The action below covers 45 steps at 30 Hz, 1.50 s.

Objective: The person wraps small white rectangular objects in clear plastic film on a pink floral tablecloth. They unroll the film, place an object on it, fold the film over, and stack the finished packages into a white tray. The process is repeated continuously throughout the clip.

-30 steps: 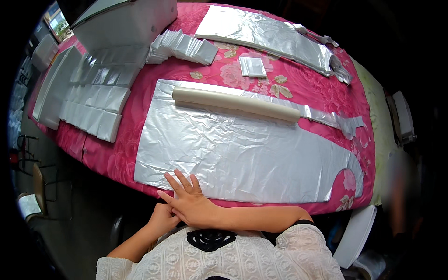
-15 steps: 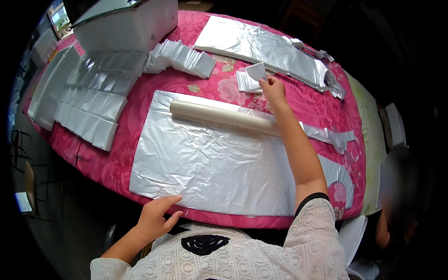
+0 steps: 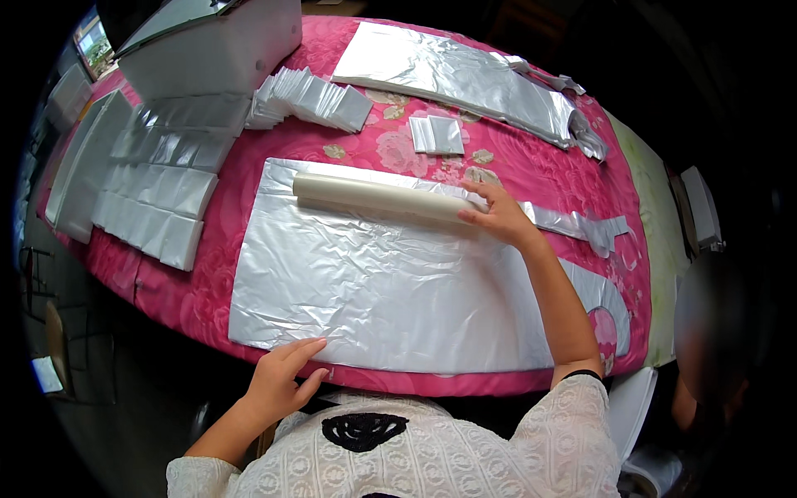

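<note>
A large silvery-white plastic bag [image 3: 374,290] lies flat on the table in front of me, wrinkled at its left, with handle-like strips at its right end. Across its far part rests a pale tube [image 3: 374,195]. My right hand [image 3: 501,214] is on the tube's right end, thumb on the near side and fingers over the far side. At the bag's near left edge, my left hand [image 3: 286,378] has its fingers stretched out and holds nothing. A small group of folded plastic squares [image 3: 436,134] lies beyond the tube.
A pile of flat plastic bags [image 3: 448,79] lies at the far right. Fanned folded squares [image 3: 307,98] lie before a white box [image 3: 216,54]. Rows of folded packets [image 3: 154,195] sit by a white tray [image 3: 87,166]. A pink flowered cloth [image 3: 212,299] covers the table.
My right hand has let go of the folded square, leaving it with the small group, and has come back toward me onto the tube. My left hand has hardly moved.
</note>
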Each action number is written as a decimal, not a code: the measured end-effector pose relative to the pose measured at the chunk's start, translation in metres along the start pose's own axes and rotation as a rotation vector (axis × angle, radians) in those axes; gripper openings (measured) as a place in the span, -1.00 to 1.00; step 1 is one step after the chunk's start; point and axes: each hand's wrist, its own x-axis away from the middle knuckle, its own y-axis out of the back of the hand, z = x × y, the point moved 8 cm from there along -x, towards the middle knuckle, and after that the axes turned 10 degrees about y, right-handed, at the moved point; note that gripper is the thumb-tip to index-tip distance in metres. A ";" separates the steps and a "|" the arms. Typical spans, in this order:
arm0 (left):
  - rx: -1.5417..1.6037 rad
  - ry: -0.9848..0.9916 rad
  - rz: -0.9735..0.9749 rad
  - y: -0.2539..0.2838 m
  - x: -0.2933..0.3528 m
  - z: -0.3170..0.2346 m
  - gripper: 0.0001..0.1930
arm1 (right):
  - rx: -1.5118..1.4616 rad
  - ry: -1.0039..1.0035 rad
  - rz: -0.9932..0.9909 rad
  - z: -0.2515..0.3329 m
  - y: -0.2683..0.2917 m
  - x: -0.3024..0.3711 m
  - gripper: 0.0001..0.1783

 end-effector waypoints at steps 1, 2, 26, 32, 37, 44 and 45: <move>-0.003 -0.030 0.014 -0.003 -0.005 -0.005 -0.56 | 0.131 0.096 0.043 0.013 0.001 0.026 -0.43; -0.021 -0.080 0.031 -0.007 -0.009 -0.010 -0.55 | 0.188 0.043 0.027 0.017 0.002 0.048 -0.43; -0.252 -0.535 0.227 -0.193 -0.067 -0.152 -0.30 | 0.674 -0.642 -0.457 -0.137 0.144 0.375 -0.59; -0.280 -0.521 0.244 -0.199 -0.065 -0.161 -0.35 | 0.763 -0.655 -0.628 -0.104 0.163 0.373 -0.81; -0.178 -0.497 0.195 -0.193 -0.067 -0.158 -0.32 | 0.537 -0.520 -0.727 -0.026 0.134 0.298 -0.80; 1.077 0.291 0.575 -0.180 -0.095 -0.110 -0.66 | -0.411 -0.127 -0.342 0.119 -0.006 0.178 -0.76; 1.048 0.405 0.654 -0.176 -0.100 -0.098 -0.72 | -0.397 -0.033 -0.295 0.138 -0.016 0.172 -0.71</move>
